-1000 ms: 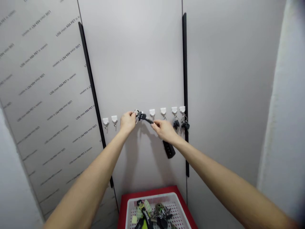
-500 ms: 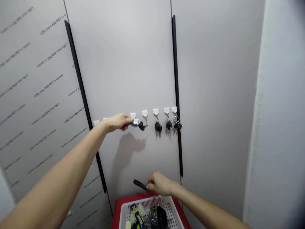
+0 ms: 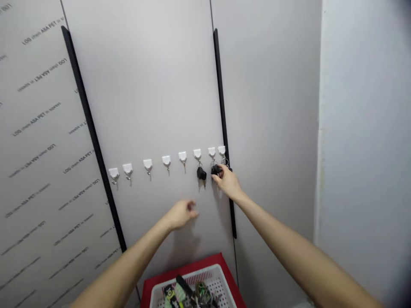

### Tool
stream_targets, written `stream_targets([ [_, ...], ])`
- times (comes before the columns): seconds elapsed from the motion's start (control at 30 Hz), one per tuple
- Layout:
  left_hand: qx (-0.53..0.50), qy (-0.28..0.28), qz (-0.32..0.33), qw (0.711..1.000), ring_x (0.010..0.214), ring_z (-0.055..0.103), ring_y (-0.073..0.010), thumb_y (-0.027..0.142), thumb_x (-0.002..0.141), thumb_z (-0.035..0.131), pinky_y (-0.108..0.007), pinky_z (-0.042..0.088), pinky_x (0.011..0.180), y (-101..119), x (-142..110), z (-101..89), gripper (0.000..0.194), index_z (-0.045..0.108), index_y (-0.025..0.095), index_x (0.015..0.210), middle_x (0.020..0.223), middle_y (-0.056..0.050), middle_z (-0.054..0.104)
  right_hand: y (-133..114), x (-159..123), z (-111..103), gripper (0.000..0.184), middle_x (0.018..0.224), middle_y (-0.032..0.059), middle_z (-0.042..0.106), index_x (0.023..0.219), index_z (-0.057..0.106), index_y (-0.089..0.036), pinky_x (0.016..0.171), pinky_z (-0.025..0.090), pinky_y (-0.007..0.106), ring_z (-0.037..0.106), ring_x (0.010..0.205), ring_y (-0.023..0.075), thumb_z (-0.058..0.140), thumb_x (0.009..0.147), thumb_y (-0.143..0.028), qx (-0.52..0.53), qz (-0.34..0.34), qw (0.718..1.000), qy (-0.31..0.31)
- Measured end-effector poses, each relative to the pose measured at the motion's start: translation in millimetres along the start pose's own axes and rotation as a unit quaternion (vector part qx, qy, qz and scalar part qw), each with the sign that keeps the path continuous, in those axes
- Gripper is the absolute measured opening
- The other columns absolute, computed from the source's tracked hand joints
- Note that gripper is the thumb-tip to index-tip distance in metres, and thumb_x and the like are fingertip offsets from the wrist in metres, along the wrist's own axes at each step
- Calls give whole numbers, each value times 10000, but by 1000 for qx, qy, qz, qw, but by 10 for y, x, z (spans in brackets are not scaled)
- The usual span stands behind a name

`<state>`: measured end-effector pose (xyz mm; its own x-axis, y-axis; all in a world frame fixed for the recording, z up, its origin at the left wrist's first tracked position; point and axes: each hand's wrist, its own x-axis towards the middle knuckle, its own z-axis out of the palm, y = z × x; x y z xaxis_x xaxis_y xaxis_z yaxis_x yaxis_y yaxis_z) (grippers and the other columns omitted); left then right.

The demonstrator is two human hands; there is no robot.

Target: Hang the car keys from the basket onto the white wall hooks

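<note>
- The right grip (image 3: pixel 217 172) has its thumb and fingers bent around black keys (image 3: pixel 214 170), which hang from a white hook (image 3: pixel 211 151).
- The left grip (image 3: pixel 192 209) is partly open, with nothing in it. It is a bit blurry, low and to the left of the right grip.
- Just left of the right grip, more black keys (image 3: pixel 201 173) hang on their own hook (image 3: pixel 197 153).
- Just right of it, a key ring (image 3: pixel 226 162) hangs, partly hidden by the hand.
- Below both grips, a white basket (image 3: pixel 226 285) with holes sits on a red tabletop (image 3: pixel 146 295).
- In it are a long black thing (image 3: pixel 183 284), a pale green thing (image 3: pixel 180 292) and a messy metal pile (image 3: pixel 203 291).
</note>
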<state>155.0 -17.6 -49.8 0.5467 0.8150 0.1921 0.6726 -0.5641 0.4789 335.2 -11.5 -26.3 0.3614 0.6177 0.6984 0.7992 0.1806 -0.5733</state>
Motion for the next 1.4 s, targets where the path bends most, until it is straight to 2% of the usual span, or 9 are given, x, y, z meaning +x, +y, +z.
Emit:
stream_targets([
  [0.13, -8, 196, -42, 980, 774, 499, -165, 374, 602, 451, -255, 372, 640, 372, 434, -165, 368, 466, 162, 903, 894, -85, 539, -31, 59, -2, 308, 675, 42, 574, 907, 503, -141, 585, 378, 238, 516, 621, 129, 394, 656, -283, 33, -1, 999, 29],
  [0.4, 17, 293, -20, 956, 689, 524, -154, 250, 658, 329, -234, 373, 569, 620, 617, -348, 196, 502, 181, 719, 713, -47, 575, -169, 312, -295, 244, 626, 19, 572, 783, 554, -144, 541, 378, 208, 502, 544, 97, 362, 651, -215, 73, -40, 996, 40],
  [0.6, -80, 232, 46, 968, 498, 504, -105, 326, 641, 340, -196, 363, 472, 532, 460, -597, 212, 451, 156, 581, 525, 1, 512, -258, 71, -330, 228, 521, 0, 536, 759, 563, -127, 450, 362, 172, 458, 430, 63, 377, 646, -194, 122, -93, 973, -174],
  [0.83, -188, 162, 47, 967, 398, 459, -79, 309, 609, 390, -187, 359, 418, 604, 604, -787, 176, 398, 152, 531, 444, 26, 438, -136, -803, 163, 269, 524, 10, 547, 789, 568, -112, 406, 332, 144, 436, 404, 47, 337, 654, -139, 87, -100, 897, -421],
  [0.93, -132, 203, 18, 970, 371, 441, -86, 297, 607, 393, -192, 335, 395, 733, 719, -933, 175, 426, 146, 526, 404, 18, 434, -66, -1030, 272, 272, 593, 31, 580, 804, 578, -118, 445, 349, 154, 461, 460, 63, 373, 625, -133, 67, -128, 870, -471],
  [1.03, -79, 253, -2, 964, 383, 445, -91, 284, 620, 388, -192, 325, 404, 753, 816, -999, 171, 451, 143, 549, 388, 14, 440, 12, -876, 162, 294, 723, 49, 590, 875, 553, -131, 546, 380, 188, 491, 557, 85, 409, 623, -176, 72, -109, 922, -364],
  [1.1, -68, 266, -5, 962, 376, 439, -82, 259, 633, 379, -184, 316, 403, 732, 847, -990, 156, 449, 143, 555, 383, 22, 429, 66, -589, -1, 310, 810, 58, 570, 915, 523, -140, 618, 381, 220, 495, 632, 100, 408, 640, -225, 62, -61, 980, -181],
  [1.2, -89, 227, 10, 970, 339, 409, -62, 222, 643, 383, -172, 292, 381, 754, 837, -950, 139, 430, 145, 538, 378, 40, 395, 126, -134, -228, 324, 871, 57, 537, 927, 495, -170, 649, 368, 260, 481, 721, 130, 417, 639, -294, -1, -5, 999, 39],
  [1.4, -319, 133, 93, 934, 326, 356, -21, 178, 704, 340, -150, 288, 378, 1010, 725, -981, 159, 356, 147, 549, 418, 63, 344, 124, 154, -232, 275, 665, 36, 562, 767, 546, -194, 503, 337, 247, 491, 606, 158, 436, 604, -386, -105, 18, 994, -35],
])
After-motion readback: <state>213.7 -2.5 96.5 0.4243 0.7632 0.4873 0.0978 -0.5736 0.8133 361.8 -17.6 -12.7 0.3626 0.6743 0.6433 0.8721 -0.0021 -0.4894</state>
